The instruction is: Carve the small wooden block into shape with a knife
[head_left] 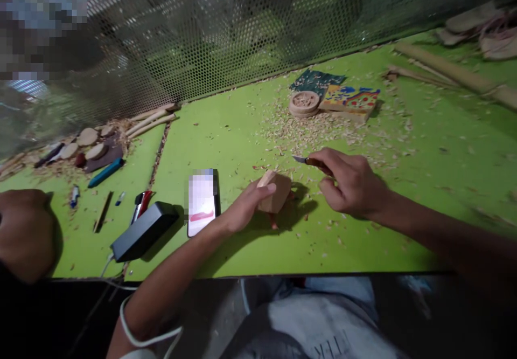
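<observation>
My left hand (250, 202) is closed round a pale block of wood (279, 192), its thumb pressed on the near face; the other fingers are mostly behind and under the block. To the right, my right hand (349, 181) grips a small carving knife (301, 159) by its brown handle, the short blade pointing left. The blade is apart from the block, a little above and to its right. Beyond the hands, a round carved wooden piece (304, 103) lies beside a painted wooden board (353, 100) and a dark green sheet (317, 80), among wood shavings (315, 128).
A phone (202, 202) and a black box with a cable (143, 232) lie left of my arm. Pens, a cutter (141, 205) and wooden discs (88, 137) are farther left. Another person's hand (26, 232) rests there. Bamboo poles (448, 70) lie right; mesh (226, 35) stands behind.
</observation>
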The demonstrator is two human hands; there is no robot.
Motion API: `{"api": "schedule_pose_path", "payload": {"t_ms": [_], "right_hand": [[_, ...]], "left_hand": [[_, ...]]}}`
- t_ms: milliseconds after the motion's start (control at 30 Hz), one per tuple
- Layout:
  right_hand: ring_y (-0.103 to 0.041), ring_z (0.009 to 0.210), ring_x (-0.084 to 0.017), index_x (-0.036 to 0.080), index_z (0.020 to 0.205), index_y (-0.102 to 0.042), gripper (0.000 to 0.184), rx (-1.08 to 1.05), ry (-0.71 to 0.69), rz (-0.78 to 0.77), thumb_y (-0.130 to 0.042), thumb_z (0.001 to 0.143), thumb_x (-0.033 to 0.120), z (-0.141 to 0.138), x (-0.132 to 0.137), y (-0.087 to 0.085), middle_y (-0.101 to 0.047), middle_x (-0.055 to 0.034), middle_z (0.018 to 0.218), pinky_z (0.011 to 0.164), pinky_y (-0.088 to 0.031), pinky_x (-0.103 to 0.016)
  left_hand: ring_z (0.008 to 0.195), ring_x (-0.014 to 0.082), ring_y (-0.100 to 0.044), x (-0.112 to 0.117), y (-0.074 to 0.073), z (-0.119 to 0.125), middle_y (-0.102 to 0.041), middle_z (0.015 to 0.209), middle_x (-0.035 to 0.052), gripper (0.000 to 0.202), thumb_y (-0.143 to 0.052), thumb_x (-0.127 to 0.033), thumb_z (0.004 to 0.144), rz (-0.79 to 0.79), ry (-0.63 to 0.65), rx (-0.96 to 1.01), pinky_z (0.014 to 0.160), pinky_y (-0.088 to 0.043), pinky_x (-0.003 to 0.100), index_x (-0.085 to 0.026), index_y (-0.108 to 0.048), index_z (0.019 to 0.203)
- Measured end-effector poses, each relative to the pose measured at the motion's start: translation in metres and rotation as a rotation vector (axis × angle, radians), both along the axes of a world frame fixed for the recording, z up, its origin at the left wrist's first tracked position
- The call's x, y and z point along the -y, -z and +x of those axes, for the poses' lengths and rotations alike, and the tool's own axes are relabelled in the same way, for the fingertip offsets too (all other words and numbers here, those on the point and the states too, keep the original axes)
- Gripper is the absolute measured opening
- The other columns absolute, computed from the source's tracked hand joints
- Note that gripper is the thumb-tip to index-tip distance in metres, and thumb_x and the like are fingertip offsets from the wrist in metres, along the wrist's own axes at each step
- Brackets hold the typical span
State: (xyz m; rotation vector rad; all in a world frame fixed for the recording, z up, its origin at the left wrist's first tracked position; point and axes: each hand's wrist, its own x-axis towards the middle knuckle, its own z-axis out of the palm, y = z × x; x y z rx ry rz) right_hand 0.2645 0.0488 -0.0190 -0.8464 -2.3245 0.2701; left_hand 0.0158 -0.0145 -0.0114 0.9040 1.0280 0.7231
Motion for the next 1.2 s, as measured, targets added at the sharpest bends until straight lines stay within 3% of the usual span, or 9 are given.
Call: {"api": "schedule_pose_path", "payload": {"t_ms": [133, 500, 633, 767, 967, 1100, 1200], "right_hand": [[-0.063, 0.071, -0.020, 0.021, 0.118, -0.059, 0.040, 0.018, -0.003, -0.007, -0.046, 0.081, 0.013, -0.002, -0.002, 0.006, -0.072, -0.0076, 0.099, 0.063, -0.047, -0.034], [-0.057, 0.065, -0.020, 0.026, 0.088, -0.051, 0.012, 0.058, 0.012, 0.052, -0.050, 0.082, 0.016, -0.002, -0.004, 0.011, -0.062, -0.0030, 0.079, 0.061, -0.044, -0.034], [-0.052, 0.058, -0.016, 0.026, 0.081, -0.046, 0.015, 0.020, -0.007, 0.123, -0.052, 0.081, 0.012, -0.002, -0.003, 0.013, -0.055, 0.0013, 0.070, 0.056, -0.039, -0.031], [-0.054, 0.057, -0.014, 0.025, 0.084, -0.048, 0.015, 0.012, -0.037, 0.146, -0.054, 0.081, 0.011, -0.002, -0.004, 0.017, -0.058, 0.0025, 0.071, 0.055, -0.040, -0.029], [-0.065, 0.066, -0.015, 0.024, 0.099, -0.058, 0.009, 0.035, -0.075, 0.087, -0.058, 0.093, 0.018, -0.002, -0.009, 0.025, -0.070, 0.0009, 0.084, 0.063, -0.047, -0.029], [-0.067, 0.071, -0.015, 0.022, 0.104, -0.059, 0.006, 0.043, -0.117, 0.095, -0.060, 0.099, 0.025, -0.002, -0.010, 0.028, -0.071, -0.0004, 0.089, 0.065, -0.047, -0.029], [-0.067, 0.073, -0.015, 0.021, 0.108, -0.059, 0.008, 0.032, -0.118, 0.136, -0.059, 0.102, 0.025, -0.001, -0.011, 0.028, -0.072, -0.0012, 0.091, 0.065, -0.045, -0.028]], "left_hand": [[0.092, 0.0305, -0.073, 0.006, 0.001, -0.001, -0.071, 0.121, 0.0225, 0.070, -0.068, -0.069, 0.086, -0.018, 0.052, 0.031, 0.050, -0.056, 0.030, -0.015, -0.064, 0.129], [0.087, 0.0282, -0.076, 0.013, 0.002, 0.001, -0.070, 0.119, 0.0192, 0.072, -0.070, -0.066, 0.087, 0.005, 0.080, 0.093, 0.047, -0.055, 0.024, -0.019, -0.055, 0.138], [0.088, 0.0290, -0.076, 0.012, 0.004, 0.001, -0.070, 0.117, 0.0182, 0.069, -0.069, -0.065, 0.088, 0.012, 0.087, 0.102, 0.049, -0.056, 0.024, -0.019, -0.053, 0.138], [0.087, 0.0287, -0.077, 0.012, 0.006, 0.001, -0.069, 0.121, 0.0184, 0.068, -0.067, -0.063, 0.090, 0.005, 0.097, 0.122, 0.050, -0.057, 0.025, -0.020, -0.051, 0.140], [0.083, 0.0282, -0.077, 0.011, 0.014, 0.002, -0.073, 0.112, 0.0153, 0.066, -0.054, -0.058, 0.087, -0.055, 0.048, 0.266, 0.051, -0.055, 0.028, -0.022, -0.046, 0.141], [0.079, 0.0283, -0.076, 0.010, 0.015, 0.002, -0.072, 0.113, 0.0147, 0.069, -0.058, -0.058, 0.083, -0.026, 0.019, 0.274, 0.049, -0.054, 0.029, -0.022, -0.045, 0.140], [0.084, 0.0272, -0.075, 0.011, 0.012, 0.002, -0.069, 0.120, 0.0140, 0.072, -0.067, -0.060, 0.084, -0.001, -0.014, 0.244, 0.056, -0.056, 0.031, -0.025, -0.042, 0.142]]}}
